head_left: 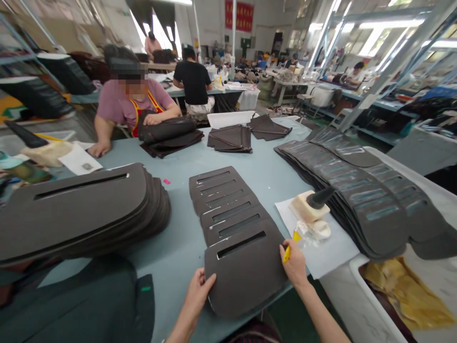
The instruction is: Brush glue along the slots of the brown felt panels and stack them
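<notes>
A row of overlapping dark slotted panels (246,281) runs away from me across the table, the nearest one at the table's front edge. My left hand (195,291) grips the left edge of that nearest panel, thumb on top and fingers partly hidden. At its right edge, my right hand (295,262) is closed around a yellow-handled brush (286,255), with fingers touching the panel. The brush's bristle end points toward a whitish glue container (307,207) with a dark cone-shaped piece on it, standing on a white sheet (321,259).
A thick stack of slotted panels (89,200) lies left; more overlapping panels (374,205) cover the right side. Across the blue table (171,257), a person (134,102) leans on a dark bundle (167,126). Folded dark pieces (230,138) lie at the back. A bin (367,286) holds yellowish material.
</notes>
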The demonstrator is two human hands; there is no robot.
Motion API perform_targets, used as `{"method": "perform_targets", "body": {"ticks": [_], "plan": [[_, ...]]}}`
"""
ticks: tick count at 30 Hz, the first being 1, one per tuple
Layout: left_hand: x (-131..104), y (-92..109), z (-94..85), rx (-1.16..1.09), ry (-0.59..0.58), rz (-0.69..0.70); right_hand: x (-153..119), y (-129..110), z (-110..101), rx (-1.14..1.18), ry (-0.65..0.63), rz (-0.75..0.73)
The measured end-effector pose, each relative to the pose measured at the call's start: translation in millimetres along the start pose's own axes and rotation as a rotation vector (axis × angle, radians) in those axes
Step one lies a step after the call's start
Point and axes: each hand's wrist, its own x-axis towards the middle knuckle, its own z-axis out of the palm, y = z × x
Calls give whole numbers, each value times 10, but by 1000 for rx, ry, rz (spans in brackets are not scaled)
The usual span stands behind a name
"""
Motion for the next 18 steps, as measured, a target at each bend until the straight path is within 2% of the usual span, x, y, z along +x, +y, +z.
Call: {"method": "perform_targets", "body": {"ticks": [3,6,10,18], "plan": [[91,-262,126,85,80,55,-43,213,85,-65,19,-1],[125,-380,223,235,201,136,-14,306,152,-109,36,5],[114,-405,295,510,372,196,38,331,203,-199,5,34],[110,-368,337,710,454,125,64,323,224,-279,-34,115]]}}
